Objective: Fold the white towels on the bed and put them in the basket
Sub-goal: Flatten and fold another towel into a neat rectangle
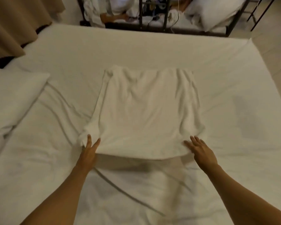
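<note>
While the towel [146,111] lies spread in the middle of the bed [217,70], you have both hands at its near edge, one at each corner. Your left hand [89,148] has thumb and fingers parted around the near-left corner, with cloth bunched between them, so it looks to be pinching that corner. Your right hand [199,148] lies flat and released on the near-right corner, fingers spread, pressing rather than gripping.

Judging by its thick doubled look, the towel is probably folded over already, with the near edge lifted slightly off the sheet and casting a shadow under it. It is soft terry: light, limp, not slippery and not fragile. It will sag and crease wherever you leave it unsupported, and the wrinkles running down its length show that.

For the next fold, take it by the two near corners, pinching through all the layers so that none slips loose, and carry both corners together toward the far edge. Keep the edge taut between your hands so it lands square.

A pillow [15,98] sits to the left, well apart from the towel. No basket is in view, so I cannot tell where the towel goes afterward.
</note>
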### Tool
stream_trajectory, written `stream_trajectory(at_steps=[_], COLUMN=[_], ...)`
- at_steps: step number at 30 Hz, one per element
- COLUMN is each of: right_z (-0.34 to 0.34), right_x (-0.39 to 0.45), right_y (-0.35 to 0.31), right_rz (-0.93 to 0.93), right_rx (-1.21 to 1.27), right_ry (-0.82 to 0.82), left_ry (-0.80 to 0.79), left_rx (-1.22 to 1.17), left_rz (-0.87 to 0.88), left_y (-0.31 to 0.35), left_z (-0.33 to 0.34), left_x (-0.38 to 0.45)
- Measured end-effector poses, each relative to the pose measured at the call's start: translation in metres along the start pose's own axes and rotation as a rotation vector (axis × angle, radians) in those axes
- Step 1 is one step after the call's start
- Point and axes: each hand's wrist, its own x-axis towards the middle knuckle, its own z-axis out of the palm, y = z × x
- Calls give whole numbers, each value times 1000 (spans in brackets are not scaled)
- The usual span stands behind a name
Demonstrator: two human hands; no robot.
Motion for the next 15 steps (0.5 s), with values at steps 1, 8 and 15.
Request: stream_trajectory(at_steps=[1,8,15], right_z=[16,81,106], right_x=[-1,-9,3], right_y=[0,17,33], right_rz=[8,209,198], right_rx=[-9,70,40], right_ry=[-15,8,93], left_ry=[4,95,292], left_rx=[-11,142,321], left_rz=[-11,-196,120], left_y=[-4,-24,-37], left_z=[14,73,91], left_x=[0,11,46])
